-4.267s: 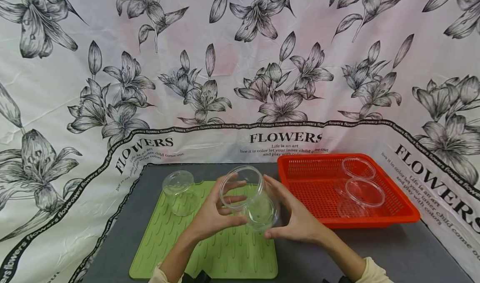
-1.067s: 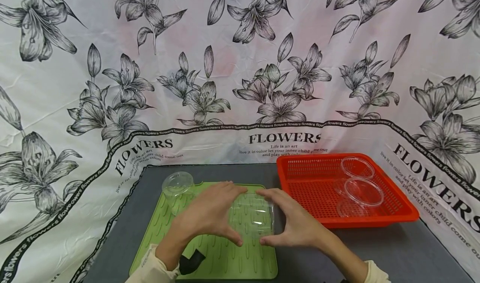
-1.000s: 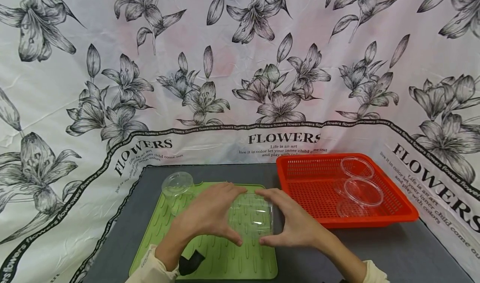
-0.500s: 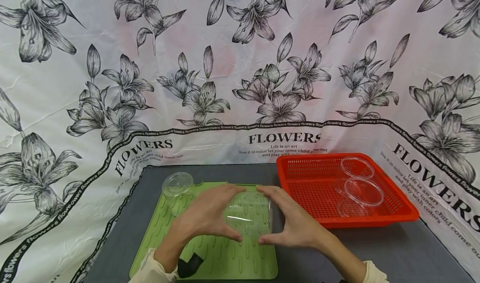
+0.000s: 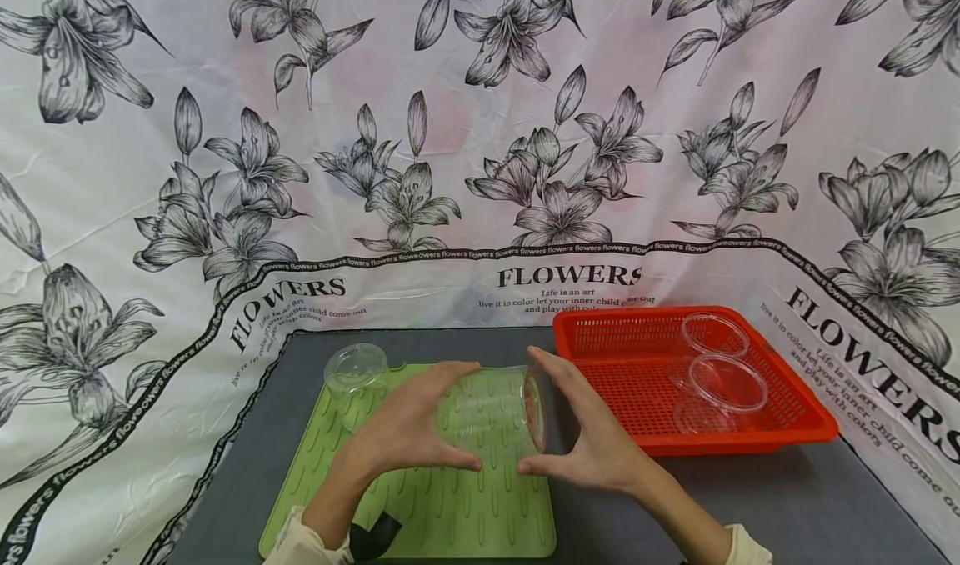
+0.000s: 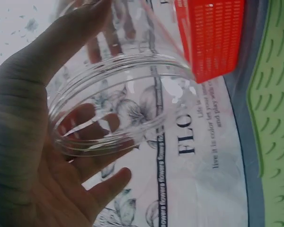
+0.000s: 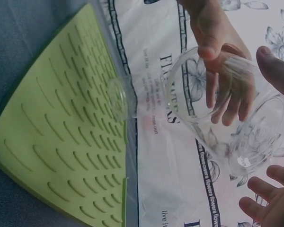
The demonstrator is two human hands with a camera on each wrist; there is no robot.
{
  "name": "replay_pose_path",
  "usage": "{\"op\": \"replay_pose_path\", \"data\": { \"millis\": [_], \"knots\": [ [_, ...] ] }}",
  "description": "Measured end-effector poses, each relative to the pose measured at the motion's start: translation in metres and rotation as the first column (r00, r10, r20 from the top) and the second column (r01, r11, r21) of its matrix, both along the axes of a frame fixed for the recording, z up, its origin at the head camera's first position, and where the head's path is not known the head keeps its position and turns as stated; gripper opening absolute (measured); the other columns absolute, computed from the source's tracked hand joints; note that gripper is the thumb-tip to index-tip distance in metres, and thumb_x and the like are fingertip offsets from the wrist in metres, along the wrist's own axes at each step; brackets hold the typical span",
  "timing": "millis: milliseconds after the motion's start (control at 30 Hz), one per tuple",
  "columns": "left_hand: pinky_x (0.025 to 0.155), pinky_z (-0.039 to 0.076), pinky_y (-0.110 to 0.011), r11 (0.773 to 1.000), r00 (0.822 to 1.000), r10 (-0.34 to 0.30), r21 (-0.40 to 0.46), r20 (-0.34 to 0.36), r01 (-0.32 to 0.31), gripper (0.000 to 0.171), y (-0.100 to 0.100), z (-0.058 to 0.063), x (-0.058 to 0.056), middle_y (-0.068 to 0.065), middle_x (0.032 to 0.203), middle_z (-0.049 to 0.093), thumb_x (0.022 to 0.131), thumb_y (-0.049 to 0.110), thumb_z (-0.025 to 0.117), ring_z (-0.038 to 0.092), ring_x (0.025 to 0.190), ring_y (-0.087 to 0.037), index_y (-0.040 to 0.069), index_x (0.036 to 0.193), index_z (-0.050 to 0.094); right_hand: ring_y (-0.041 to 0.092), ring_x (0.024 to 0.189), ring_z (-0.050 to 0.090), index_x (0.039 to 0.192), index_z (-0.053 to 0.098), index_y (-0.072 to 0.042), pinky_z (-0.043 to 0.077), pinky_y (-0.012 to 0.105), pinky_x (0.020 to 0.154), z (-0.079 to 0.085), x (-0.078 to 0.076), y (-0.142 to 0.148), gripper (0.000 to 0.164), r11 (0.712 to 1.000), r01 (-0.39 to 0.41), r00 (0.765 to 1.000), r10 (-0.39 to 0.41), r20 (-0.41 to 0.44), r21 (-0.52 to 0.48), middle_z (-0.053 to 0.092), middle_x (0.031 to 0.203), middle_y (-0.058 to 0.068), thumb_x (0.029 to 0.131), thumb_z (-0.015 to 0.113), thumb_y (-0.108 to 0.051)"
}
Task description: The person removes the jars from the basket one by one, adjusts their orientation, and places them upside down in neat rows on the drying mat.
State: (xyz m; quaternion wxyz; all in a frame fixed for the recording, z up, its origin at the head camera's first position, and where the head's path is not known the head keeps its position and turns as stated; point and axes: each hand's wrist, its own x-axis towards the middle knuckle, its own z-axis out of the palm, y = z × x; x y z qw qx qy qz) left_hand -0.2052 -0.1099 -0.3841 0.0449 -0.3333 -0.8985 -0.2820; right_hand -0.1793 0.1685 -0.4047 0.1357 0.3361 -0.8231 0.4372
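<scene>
A clear plastic cup (image 5: 491, 411) lies on its side in the air above the green ridged mat (image 5: 450, 519). My left hand (image 5: 393, 436) grips its left end, thumb in front and fingers behind. In the left wrist view the cup's ringed rim (image 6: 146, 78) sits close to the palm, and the fingers show through the wall. My right hand (image 5: 596, 436) is spread around the cup's right end, thumb below and fingers above. In the right wrist view the cup's round base (image 7: 258, 132) stands between the parted thumb and fingers.
Another clear cup (image 5: 356, 377) stands at the mat's back left, partly behind my left hand. To the right, a red perforated basket (image 5: 600, 319) holds two more clear cups. A grey table (image 5: 712, 507) lies beneath, with a flower-printed curtain (image 5: 420, 298) behind.
Earlier the cup was tilted with an open end towards the camera; now it lies sideways. In the last half second its right end has turned into view, and my right fingers have spread wider.
</scene>
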Motion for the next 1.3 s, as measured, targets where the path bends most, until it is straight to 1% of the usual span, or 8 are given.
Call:
{"op": "replay_pose_path", "data": {
  "millis": [233, 467, 567, 733, 900, 1000, 1133, 1300],
  "knots": [
    [0.112, 0.046, -0.053, 0.993, 0.999, 0.029, 0.113, 0.034, -0.033, 0.111, -0.004, -0.009, -0.001, 0.007, 0.157, 0.046, 0.061, 0.056, 0.094, 0.049, 0.143, -0.024, 0.037, 0.155, 0.039, 0.033, 0.143, 0.041, 0.163, 0.023, -0.024, 0.04, 0.072, 0.104, -0.005, -0.003, 0.001, 0.123, 1.0, 0.009, 1.0, -0.008, 0.009, -0.022, 0.035, 0.162, 0.001, 0.065, 0.097, -0.034],
    [0.113, 0.044, -0.056, 0.986, 0.996, 0.06, 0.153, 0.071, -0.071, 0.111, -0.005, -0.014, 0.001, 0.011, 0.156, 0.047, 0.06, 0.056, 0.095, 0.048, 0.143, -0.025, 0.044, 0.154, 0.037, 0.037, 0.145, 0.039, 0.163, 0.021, -0.029, 0.038, 0.072, 0.107, -0.006, -0.004, -0.001, 0.127, 0.999, 0.034, 0.999, -0.032, 0.043, -0.042, 0.035, 0.163, 0.0, 0.063, 0.098, -0.033],
    [0.114, 0.043, -0.057, 0.982, 0.994, 0.06, 0.173, 0.088, -0.074, 0.111, -0.004, -0.017, 0.002, 0.012, 0.156, 0.047, 0.059, 0.056, 0.095, 0.047, 0.144, -0.024, 0.047, 0.153, 0.036, 0.034, 0.144, 0.041, 0.164, 0.02, -0.029, 0.042, 0.066, 0.108, -0.007, -0.005, -0.001, 0.128, 0.998, 0.047, 0.998, -0.046, 0.048, -0.029, 0.035, 0.163, -0.001, 0.062, 0.098, -0.034],
    [0.113, 0.042, -0.06, 0.975, 0.995, 0.032, 0.216, 0.1, -0.053, 0.111, -0.003, -0.021, 0.002, 0.011, 0.155, 0.048, 0.059, 0.056, 0.095, 0.047, 0.144, -0.025, 0.048, 0.153, 0.036, 0.029, 0.144, 0.043, 0.164, 0.017, -0.03, 0.044, 0.048, 0.114, -0.009, -0.005, 0.001, 0.131, 0.998, 0.045, 0.996, -0.042, 0.079, -0.039, 0.035, 0.164, -0.001, 0.061, 0.098, -0.031],
    [0.113, 0.039, -0.064, 0.963, 0.993, -0.01, 0.268, 0.12, -0.022, 0.11, -0.001, -0.023, 0.004, 0.008, 0.156, 0.047, 0.059, 0.054, 0.095, 0.045, 0.145, -0.028, 0.045, 0.153, 0.038, 0.019, 0.155, 0.03, 0.165, 0.013, -0.028, 0.029, 0.02, 0.121, -0.008, -0.003, 0.0, 0.132, 0.989, -0.058, 0.986, 0.078, 0.148, -0.138, 0.027, 0.169, 0.004, 0.063, 0.098, -0.021],
    [0.113, 0.04, -0.064, 0.946, 0.988, -0.047, 0.323, 0.147, -0.003, 0.109, 0.0, -0.024, 0.004, 0.006, 0.156, 0.047, 0.059, 0.048, 0.097, 0.046, 0.144, -0.03, 0.045, 0.152, 0.039, 0.011, 0.157, 0.024, 0.165, 0.012, -0.027, 0.022, 0.013, 0.12, -0.006, -0.002, -0.003, 0.13, 0.964, -0.126, 0.967, 0.172, 0.187, -0.234, 0.024, 0.169, 0.006, 0.066, 0.096, -0.013],
    [0.108, 0.045, -0.06, 0.922, 0.981, -0.098, 0.386, 0.167, 0.026, 0.11, 0.002, -0.027, 0.005, 0.006, 0.154, 0.049, 0.06, 0.04, 0.099, 0.051, 0.138, -0.029, 0.043, 0.152, 0.04, 0.008, 0.155, 0.025, 0.165, 0.012, -0.023, 0.024, 0.014, 0.121, -0.004, -0.003, -0.005, 0.126, 0.92, -0.197, 0.942, 0.274, 0.196, -0.34, 0.022, 0.169, 0.008, 0.069, 0.093, -0.008],
    [0.109, 0.045, -0.056, 0.899, 0.972, -0.156, 0.432, 0.176, 0.066, 0.11, 0.003, -0.03, 0.004, 0.009, 0.154, 0.048, 0.062, 0.031, 0.099, 0.05, 0.139, -0.023, 0.037, 0.154, 0.04, 0.013, 0.151, 0.034, 0.163, 0.017, -0.018, 0.038, 0.024, 0.117, -0.004, -0.003, -0.006, 0.118, 0.886, -0.249, 0.918, 0.345, 0.195, -0.392, 0.025, 0.168, 0.008, 0.072, 0.091, -0.008]
  ]
}}
